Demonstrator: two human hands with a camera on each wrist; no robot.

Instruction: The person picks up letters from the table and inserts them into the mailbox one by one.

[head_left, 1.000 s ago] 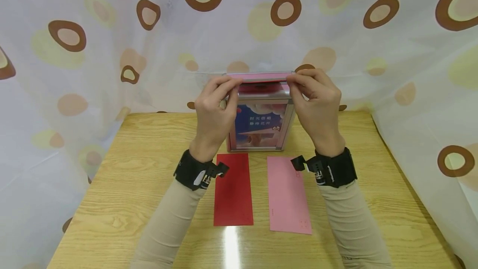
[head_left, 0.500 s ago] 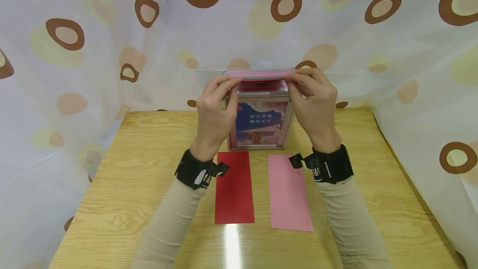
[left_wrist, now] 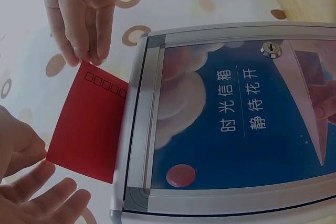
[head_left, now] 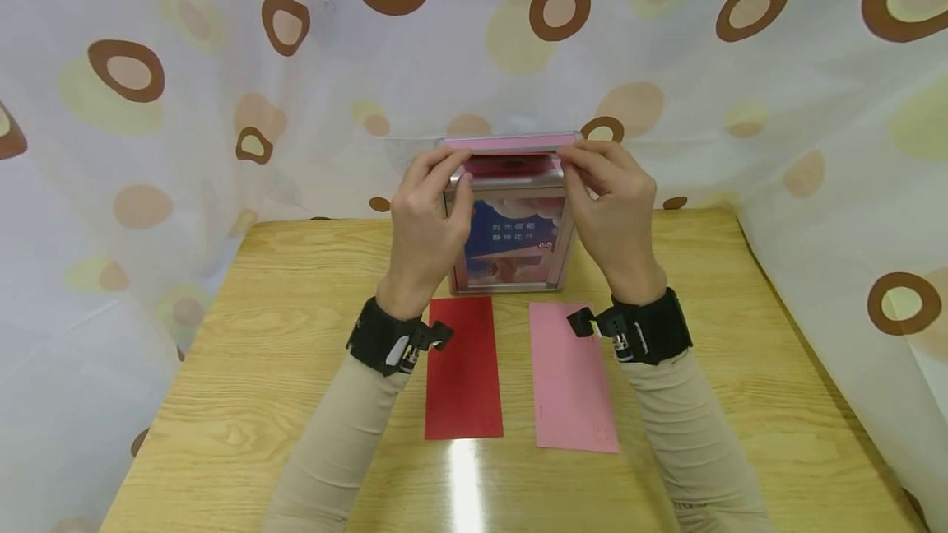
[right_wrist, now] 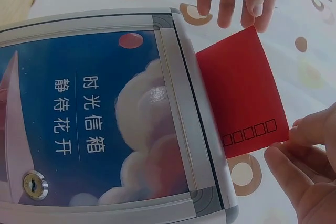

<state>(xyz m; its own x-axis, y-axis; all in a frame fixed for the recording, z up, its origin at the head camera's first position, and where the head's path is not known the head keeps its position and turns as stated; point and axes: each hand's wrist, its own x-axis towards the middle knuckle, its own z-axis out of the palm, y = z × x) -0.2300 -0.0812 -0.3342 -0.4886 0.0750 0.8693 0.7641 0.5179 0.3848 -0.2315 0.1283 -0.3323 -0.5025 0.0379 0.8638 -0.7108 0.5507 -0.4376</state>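
A mailbox (head_left: 514,241) with a silver frame and a blue-and-pink picture front stands upright at the table's back. Part of a red envelope (left_wrist: 92,124) sticks out of its top; the rest is hidden inside. My left hand (head_left: 429,216) pinches one outer corner of this envelope between thumb and fingers. At the opposite corner, my right hand (head_left: 611,208) pinches it too, as the right wrist view shows. Below the hands, a second red envelope (head_left: 464,377) and a pink envelope (head_left: 572,385) lie flat on the table, side by side.
The wooden table (head_left: 281,352) carries everything. A white cloth (head_left: 459,64) with brown and yellow spots hangs behind it and along both sides. A keyed lock (left_wrist: 271,49) sits on the mailbox front.
The right hand has shifted slightly left in the head view, while the left hand stays nearly in place. Both keep their hold on the envelope; the view has tilted a little.
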